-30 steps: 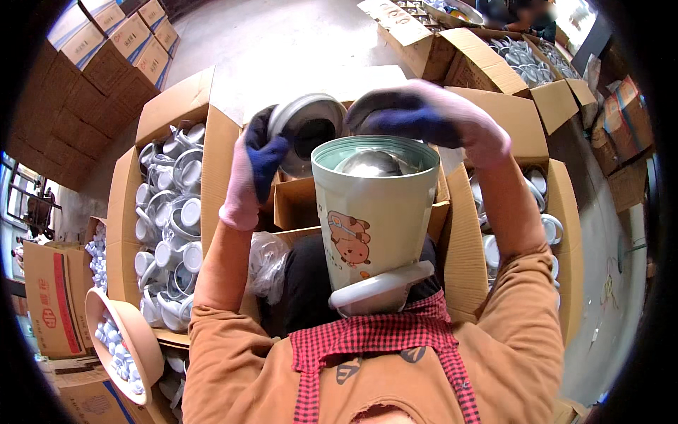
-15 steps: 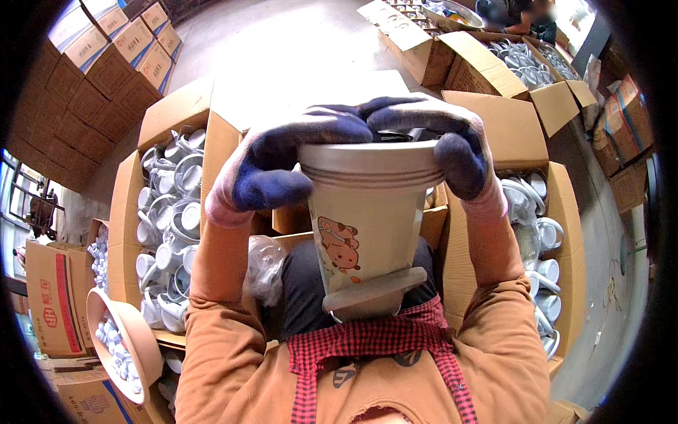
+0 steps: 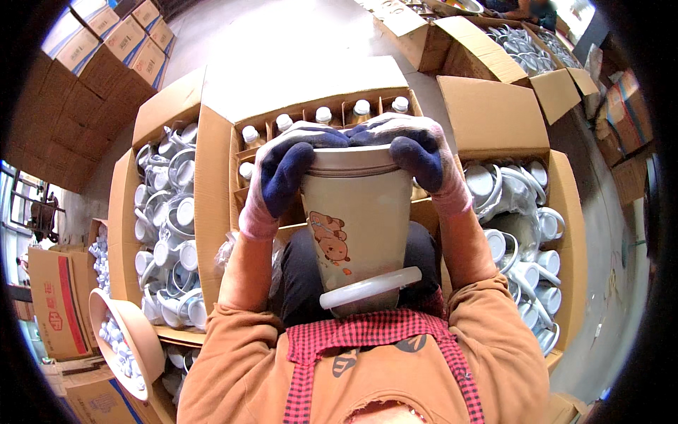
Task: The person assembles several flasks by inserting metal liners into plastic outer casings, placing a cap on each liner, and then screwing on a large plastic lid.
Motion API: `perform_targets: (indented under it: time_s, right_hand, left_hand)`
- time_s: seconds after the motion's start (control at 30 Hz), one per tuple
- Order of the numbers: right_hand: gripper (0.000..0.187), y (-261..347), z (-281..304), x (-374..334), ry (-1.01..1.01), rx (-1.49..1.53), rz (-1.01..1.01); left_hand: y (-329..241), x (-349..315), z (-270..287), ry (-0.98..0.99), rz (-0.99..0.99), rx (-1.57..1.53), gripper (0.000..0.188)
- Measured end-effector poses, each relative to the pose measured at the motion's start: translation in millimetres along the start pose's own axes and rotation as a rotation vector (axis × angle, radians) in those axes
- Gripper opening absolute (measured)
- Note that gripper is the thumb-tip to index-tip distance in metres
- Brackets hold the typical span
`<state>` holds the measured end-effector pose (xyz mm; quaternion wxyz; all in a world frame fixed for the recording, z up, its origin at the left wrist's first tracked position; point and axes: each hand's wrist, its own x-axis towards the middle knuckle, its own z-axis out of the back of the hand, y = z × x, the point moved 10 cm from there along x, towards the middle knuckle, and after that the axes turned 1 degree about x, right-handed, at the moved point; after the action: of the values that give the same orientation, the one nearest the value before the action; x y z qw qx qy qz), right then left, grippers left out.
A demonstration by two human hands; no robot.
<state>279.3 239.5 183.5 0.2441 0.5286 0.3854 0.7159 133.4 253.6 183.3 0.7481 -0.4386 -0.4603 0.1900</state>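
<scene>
A large cream-white drinking bottle [image 3: 367,226] with a cartoon animal print is held upright over my lap, its wide ringed end on top. The print's head points down toward my lap. At the bottle's lower end sits a pale grey-white loop handle [image 3: 371,288]. My left hand [image 3: 282,166], in a navy and white glove, is closed round the left of the wide end. My right hand [image 3: 422,152], gloved alike, grips the right side, with its thumb against the rim. The fingers of both hands meet over the far edge; some fingertips are hidden.
Ahead, a divided carton [image 3: 339,102] holds several white-capped bottles. Cartons of grey looped-handle lids stand at left [image 3: 169,240] and right [image 3: 537,283]. A peach basin [image 3: 145,339] of small pale pieces sits lower left. Stacked boxes [image 3: 92,85] rise behind; another person [image 3: 526,10] works far right.
The bottle and both hands have moved slightly lower, with the right hand also shifting left. The head view has shifted, and the divided carton's white-capped bottles now show beyond my hands.
</scene>
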Motion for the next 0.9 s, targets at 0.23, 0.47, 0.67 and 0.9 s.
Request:
perform_targets:
  time_s: [0.23,0.47,0.67,0.9]
  right_hand:
    - [0.026,62.7,-34.9,15.2,0.011,-0.534,0.267]
    - [0.024,10.7,-13.5,-6.7,-0.011,0.252,0.223]
    - [0.053,-56.0,-6.8,8.9,-0.149,0.790,0.003]
    - [0.075,-10.9,9.1,1.8,-0.102,0.482,0.105]
  left_hand:
    - [-2.9,-22.4,38.1,-0.197,0.032,0.233,0.043]
    - [-79.0,-22.3,-17.5,-0.202,-0.019,0.808,0.019]
    - [-125.6,9.6,-68.0,-0.025,-0.270,1.047,0.024]
    - [-55.8,-14.2,27.0,-0.058,-0.081,0.413,0.021]
